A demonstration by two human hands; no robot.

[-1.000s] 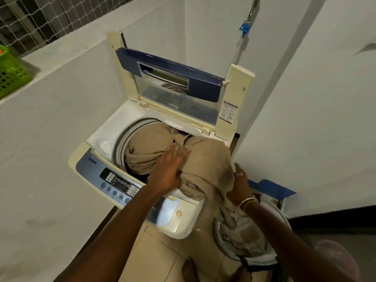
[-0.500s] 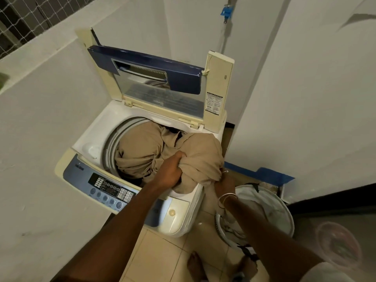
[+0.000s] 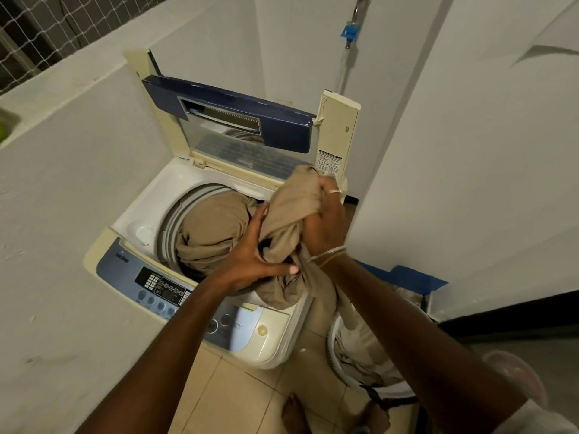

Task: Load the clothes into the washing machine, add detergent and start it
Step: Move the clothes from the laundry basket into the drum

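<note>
A top-loading washing machine (image 3: 131,255) stands with its blue-framed lid (image 3: 238,117) raised. A large beige cloth (image 3: 213,227) fills part of the drum and trails over the machine's right rim down toward a white laundry basket (image 3: 336,358) on the floor. My left hand (image 3: 250,255) grips a bunch of the beige cloth above the drum's front right. My right hand (image 3: 326,220) grips a higher fold of the same cloth, lifted over the right rim. No detergent is visible.
White walls close in on the left and right of the machine. A blue-tagged tap (image 3: 350,31) and hose hang on the back wall. The control panel (image 3: 166,289) faces me. My bare feet (image 3: 293,411) stand on beige floor tiles beside the basket.
My right hand has risen from beside the basket to above the machine's right rim, pulling the cloth up. My left hand has shifted its grip on the bunch slightly rightward.
</note>
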